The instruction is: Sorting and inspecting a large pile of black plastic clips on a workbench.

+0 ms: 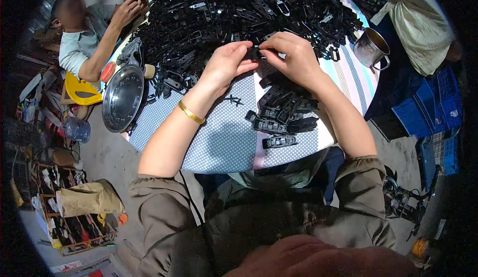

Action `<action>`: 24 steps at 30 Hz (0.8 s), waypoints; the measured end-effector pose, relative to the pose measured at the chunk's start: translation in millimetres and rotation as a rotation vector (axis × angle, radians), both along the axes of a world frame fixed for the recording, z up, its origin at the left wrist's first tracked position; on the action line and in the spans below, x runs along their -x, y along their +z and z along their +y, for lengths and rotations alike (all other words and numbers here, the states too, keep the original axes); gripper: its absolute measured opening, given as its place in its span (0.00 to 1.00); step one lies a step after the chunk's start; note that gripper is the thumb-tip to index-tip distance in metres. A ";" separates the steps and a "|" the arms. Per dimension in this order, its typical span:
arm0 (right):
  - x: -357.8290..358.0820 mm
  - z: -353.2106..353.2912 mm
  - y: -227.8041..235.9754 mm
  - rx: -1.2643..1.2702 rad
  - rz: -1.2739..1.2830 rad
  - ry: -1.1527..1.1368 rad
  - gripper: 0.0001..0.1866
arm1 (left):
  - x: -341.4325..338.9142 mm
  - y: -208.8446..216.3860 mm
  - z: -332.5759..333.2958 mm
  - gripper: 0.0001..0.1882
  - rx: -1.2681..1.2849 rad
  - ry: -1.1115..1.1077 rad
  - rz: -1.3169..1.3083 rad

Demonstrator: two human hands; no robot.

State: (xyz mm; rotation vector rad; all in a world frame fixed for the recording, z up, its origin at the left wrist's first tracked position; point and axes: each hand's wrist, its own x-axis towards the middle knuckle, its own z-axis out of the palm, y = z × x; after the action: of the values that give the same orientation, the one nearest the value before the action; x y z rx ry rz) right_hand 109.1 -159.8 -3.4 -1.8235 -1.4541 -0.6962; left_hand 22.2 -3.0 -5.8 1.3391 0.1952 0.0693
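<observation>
Over the near edge of a large heap of black parts (219, 15), my hands work close together with their fingertips almost meeting. My left hand (224, 67), a gold bangle on its wrist, has thumb and fingers closed around a small black part (256, 51). From the other side my right hand (293, 57) pinches at the same part with thumb and forefinger. Its exact shape blends into the dark heap behind. Below my right hand lies a smaller pile of black clip-like pieces (279, 111) with metal bits. A few thin black pieces (233, 99) rest on the cloth near my left wrist.
A patterned cloth (199, 145) covers the table. Left of the heap stand a round metal tray (123, 99) and a red lid (108, 71); a steel mug (371, 48) is at right. Across at left, another person (82, 48) works at the heap. Blue crates (430, 102) stand at right.
</observation>
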 end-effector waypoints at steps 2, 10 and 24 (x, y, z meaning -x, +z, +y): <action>1.6 0.7 -1.5 -0.010 0.028 -0.008 0.05 | -1.4 -2.2 -2.2 0.17 -0.022 0.010 -0.010; 7.0 6.1 -5.3 -0.070 -0.023 -0.052 0.06 | 1.6 -2.4 -7.9 0.20 -0.022 -0.029 -0.056; -14.3 -18.1 13.0 0.183 0.922 0.242 0.15 | 6.6 11.9 -4.2 0.22 0.046 -0.163 -0.297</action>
State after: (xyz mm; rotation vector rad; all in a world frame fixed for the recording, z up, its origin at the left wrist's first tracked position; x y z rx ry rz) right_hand 123.4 -178.0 9.6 -1.6893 -1.0707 0.3911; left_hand 15.6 -7.2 6.0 1.2782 -0.1628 0.1243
